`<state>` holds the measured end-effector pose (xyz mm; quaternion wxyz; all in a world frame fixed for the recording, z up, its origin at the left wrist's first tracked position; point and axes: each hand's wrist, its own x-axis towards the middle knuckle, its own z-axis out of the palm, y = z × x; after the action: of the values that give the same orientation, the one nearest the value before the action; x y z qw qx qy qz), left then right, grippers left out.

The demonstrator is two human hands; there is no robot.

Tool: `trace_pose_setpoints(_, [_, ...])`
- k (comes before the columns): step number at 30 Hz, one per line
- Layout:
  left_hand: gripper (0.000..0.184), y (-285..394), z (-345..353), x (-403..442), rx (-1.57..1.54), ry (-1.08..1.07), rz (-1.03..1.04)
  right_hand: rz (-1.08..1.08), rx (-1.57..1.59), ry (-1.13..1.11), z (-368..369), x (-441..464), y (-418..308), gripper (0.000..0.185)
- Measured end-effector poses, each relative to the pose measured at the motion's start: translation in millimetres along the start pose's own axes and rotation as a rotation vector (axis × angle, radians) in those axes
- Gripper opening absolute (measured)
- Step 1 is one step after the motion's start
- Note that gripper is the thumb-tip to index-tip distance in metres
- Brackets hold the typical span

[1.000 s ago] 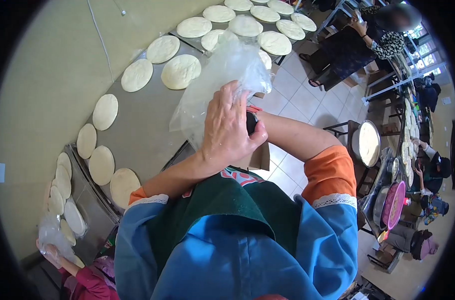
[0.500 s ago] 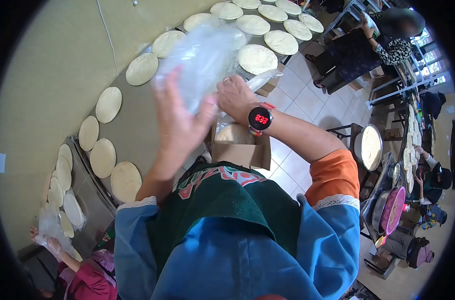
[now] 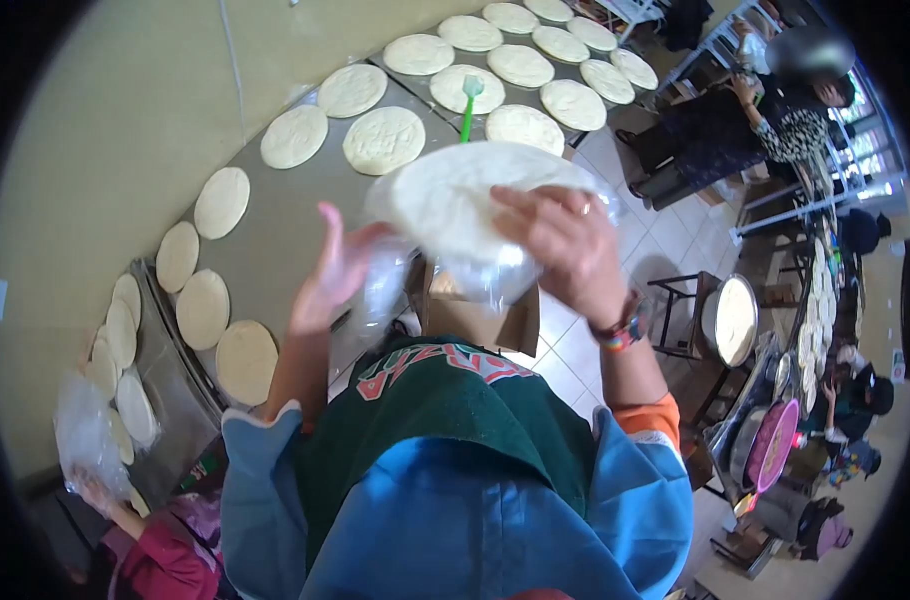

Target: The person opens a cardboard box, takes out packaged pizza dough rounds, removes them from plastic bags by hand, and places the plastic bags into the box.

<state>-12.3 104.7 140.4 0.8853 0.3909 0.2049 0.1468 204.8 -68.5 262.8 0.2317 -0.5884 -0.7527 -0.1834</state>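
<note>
What has just changed is that a large pale round [image 3: 440,205] has come up into view between the hands, raised above the metal table edge, with clear plastic [image 3: 380,285] around its rim and hanging below it. It lies just left of and beneath the right hand [image 3: 575,250], whose fingers bend over its near right part and hold it; the thumb's place cannot be made out. The left hand [image 3: 337,268] is wide, thumb spread, just beside the hanging plastic; blur hides whether it touches. With that, the right hand seems to carry most of the hold, and the limp plastic could slip or fold under the round. Below and between the hands stands an open cardboard box [image 3: 490,327]. Beyond the left hand, more flat rounds [image 3: 383,140] lie on the metal table [image 3: 265,235], and a green-handled tool [image 3: 468,120] is on another, ahead of the right hand.
</note>
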Motion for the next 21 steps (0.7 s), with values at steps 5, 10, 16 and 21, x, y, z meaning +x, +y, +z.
trace_pose_setpoints(5, [0.071, 10.3, 51.5, 18.5, -0.469, -0.099, 0.133, -0.056, 0.102, -0.169, 33.6, -26.7, -33.7, 0.039])
trace_pose_setpoints(10, [0.059, 4.6, 36.2, 26.5, -0.375, -0.066, 0.084, 0.129, 0.325, -0.150, 19.9, -24.0, -0.5, 0.059])
trace_pose_setpoints(16, [0.057, -5.5, 40.8, 32.2, -0.264, -0.103, -0.016, 0.586, 0.699, 0.066, 47.2, 0.1, 63.7, 0.041])
trace_pose_setpoints(21, [0.056, -5.9, 41.1, 34.5, -0.233, -0.114, -0.040, 0.588, 0.810, -0.118, 66.5, 1.9, 75.2, 0.035])
